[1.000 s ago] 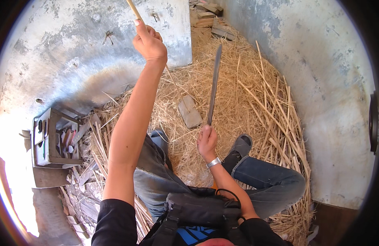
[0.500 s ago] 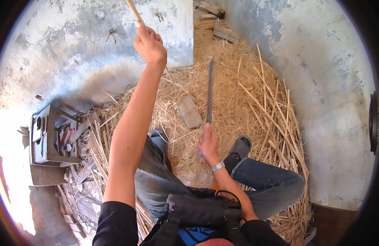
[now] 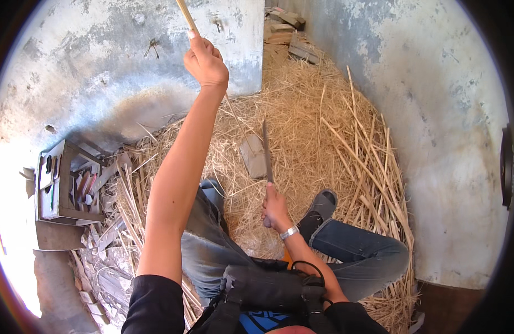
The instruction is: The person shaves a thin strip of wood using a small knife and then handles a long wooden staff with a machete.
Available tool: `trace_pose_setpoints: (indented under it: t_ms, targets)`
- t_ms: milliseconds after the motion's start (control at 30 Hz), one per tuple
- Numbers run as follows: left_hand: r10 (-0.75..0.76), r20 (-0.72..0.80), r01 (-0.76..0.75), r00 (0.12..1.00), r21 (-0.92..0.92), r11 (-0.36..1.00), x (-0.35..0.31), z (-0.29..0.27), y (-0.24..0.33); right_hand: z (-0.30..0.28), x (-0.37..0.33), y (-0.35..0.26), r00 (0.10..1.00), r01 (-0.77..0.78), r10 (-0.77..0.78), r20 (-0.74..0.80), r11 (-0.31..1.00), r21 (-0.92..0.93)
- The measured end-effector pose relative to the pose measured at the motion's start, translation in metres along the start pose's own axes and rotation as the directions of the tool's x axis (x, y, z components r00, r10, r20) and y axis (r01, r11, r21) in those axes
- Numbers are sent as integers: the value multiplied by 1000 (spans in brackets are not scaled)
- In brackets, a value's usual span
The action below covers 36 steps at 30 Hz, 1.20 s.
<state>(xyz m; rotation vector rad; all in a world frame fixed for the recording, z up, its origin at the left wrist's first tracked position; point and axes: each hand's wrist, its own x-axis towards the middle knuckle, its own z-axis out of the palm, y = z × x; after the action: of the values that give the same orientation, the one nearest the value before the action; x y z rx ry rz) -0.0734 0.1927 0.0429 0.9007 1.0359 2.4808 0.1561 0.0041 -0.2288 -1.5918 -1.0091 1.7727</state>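
My left hand point(image 3: 207, 62), stretched far forward on a raised arm, is closed around a long pale bamboo strip point(image 3: 186, 14). The strip's upper end runs out of the picture; its thin lower part slants down behind my wrist toward a flat grey block point(image 3: 253, 157) lying in the straw. Lower and to the right, my right hand point(image 3: 275, 209), with a metal watch on its wrist, grips the handle of a long narrow-bladed knife point(image 3: 267, 150). The blade points away from me, its tip just right of the block. Whether blade and strip touch I cannot tell.
Pale shavings point(image 3: 301, 111) cover the floor around my legs. Long split canes point(image 3: 374, 161) lie along the right wall. A small wooden cabinet point(image 3: 65, 209) with tools stands at left. Wooden pieces point(image 3: 302, 49) are stacked at the far end. A weathered wall point(image 3: 123, 55) rises behind my left hand.
The knife and my right hand have come nearer to me and left, the blade now beside the block. My left hand, still on the bamboo strip, has hardly moved.
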Motion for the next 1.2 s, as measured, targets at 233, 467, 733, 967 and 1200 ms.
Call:
trace_pose_setpoints:
  t_ms: [233, 467, 733, 967, 1200]
  targets:
    - [0, -26, 1, 1000, 25, 1000, -5, 0, -4, 13, -19, 41, 725, 573, -667, -170, 722, -388]
    - [24, -16, -24, 1000, -16, 1000, -3, -5, -12, -22, 19, 76, 888, -449, 409, 211, 869, 207]
    - [32, -33, -32, 999, 11, 999, 0, 2, -8, -6, -3, 3, 772, 558, -583, -253, 813, -168]
    - [46, -43, -45, 998, 22, 999, 2, 1, -11, 1, -3, 94, 993, -86, 60, -97, 953, -290]
    - [58, -74, -55, 996, 43, 998, 6, -4, -10, -7, 30, 52, 846, 469, -497, -192, 866, -175]
